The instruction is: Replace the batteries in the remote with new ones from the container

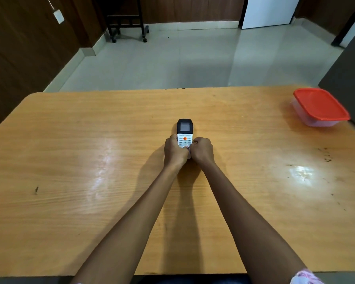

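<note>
A white remote with a black top, a small screen and an orange button lies face up in the middle of the wooden table. My left hand grips its lower left side and my right hand grips its lower right side; both thumbs rest on the keypad's near end. The remote's bottom end is hidden under my fingers. A clear plastic container with a red lid stands shut at the table's far right corner, well away from both hands. No batteries are visible.
The table's far edge runs just beyond the remote, with tiled floor behind it. A dark wheeled stand sits by the back wall. A dark panel rises just behind the container.
</note>
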